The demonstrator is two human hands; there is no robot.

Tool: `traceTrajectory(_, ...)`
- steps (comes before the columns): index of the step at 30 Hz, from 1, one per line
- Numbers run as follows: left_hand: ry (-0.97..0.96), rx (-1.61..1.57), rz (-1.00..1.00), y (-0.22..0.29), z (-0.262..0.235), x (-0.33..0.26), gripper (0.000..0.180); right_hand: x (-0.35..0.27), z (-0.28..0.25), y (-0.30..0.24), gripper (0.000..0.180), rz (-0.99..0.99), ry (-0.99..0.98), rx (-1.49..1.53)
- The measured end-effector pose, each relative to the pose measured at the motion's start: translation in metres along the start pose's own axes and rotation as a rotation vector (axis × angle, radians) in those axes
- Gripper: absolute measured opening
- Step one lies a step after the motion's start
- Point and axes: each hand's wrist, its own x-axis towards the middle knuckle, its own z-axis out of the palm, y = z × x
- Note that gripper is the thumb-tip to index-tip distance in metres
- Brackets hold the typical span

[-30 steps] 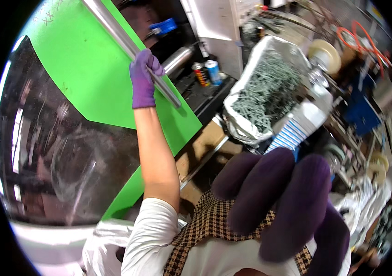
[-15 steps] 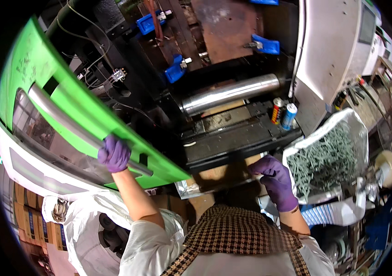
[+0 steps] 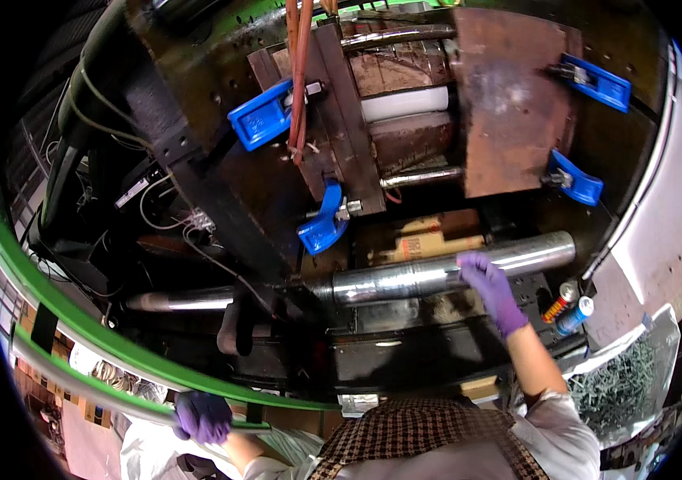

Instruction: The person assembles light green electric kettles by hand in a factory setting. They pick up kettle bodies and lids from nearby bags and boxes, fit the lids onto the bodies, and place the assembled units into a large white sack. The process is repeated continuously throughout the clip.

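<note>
My left hand (image 3: 203, 418), in a purple glove, is wrapped round the grey bar handle (image 3: 101, 386) of the green machine door (image 3: 77, 320). My right hand (image 3: 491, 292), gloved the same way, is raised inside the machine opening, over the thick polished steel bar (image 3: 389, 280). Its fingers are bent together, and I cannot make out anything in them. Beyond it stand two rusty-brown mould halves, the left one (image 3: 345, 128) and the right one (image 3: 517, 112), with a gap between them. Blue clamps (image 3: 261, 116) hold them at the sides.
Orange-red hoses (image 3: 299, 88) hang by the left mould half. A red can (image 3: 561, 302) and a blue can (image 3: 575, 315) stand on the machine ledge at right. A white-lined container of grey-green plastic pieces (image 3: 613, 388) is at lower right. Cardboard (image 3: 429, 240) lies below the mould.
The green door has swung or slid left and toward me with my left hand on its handle. My right hand has reached forward into the machine. My view has moved closer to the mould.
</note>
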Motion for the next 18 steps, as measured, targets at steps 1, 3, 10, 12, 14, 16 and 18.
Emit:
traceTrajectory(1, -0.176, 0.051, -0.084, -0.008, -0.017, 0.029, 0.02, 0.044, -0.009, 0.003, 0.027, -0.055, -0.014, -0.048)
traceTrajectory(3, -0.035, 0.11, 0.006, -0.019, -0.012, 0.016, 0.02, 0.136, -0.015, 0.007, 0.026, -0.109, 0.027, -0.011)
traceTrajectory(10, 0.023, 0.113, 0.052, -0.05, -0.049, 0.021, 0.02, 0.455, -0.031, -0.011, 0.093, -0.286, 0.5, -0.555)
traceTrajectory(12, 0.033, 0.13, 0.047, -0.053, -0.044, 0.02, 0.02, 0.486, -0.013, -0.027, 0.095, -0.186, 0.378, -0.565)
traceTrajectory(14, -0.004, 0.108, 0.046, -0.061, -0.057, 0.027, 0.02, 0.541, -0.04, -0.01, 0.087, -0.282, 0.443, -0.632)
traceTrajectory(16, 0.005, 0.114, 0.04, -0.064, -0.05, 0.029, 0.02, 0.552, -0.054, -0.001, 0.078, -0.434, 0.411, -0.578)
traceTrajectory(18, 0.027, 0.139, 0.021, -0.063, -0.036, 0.029, 0.02, 0.527, -0.04, 0.002, 0.061, -0.349, 0.279, 0.1)
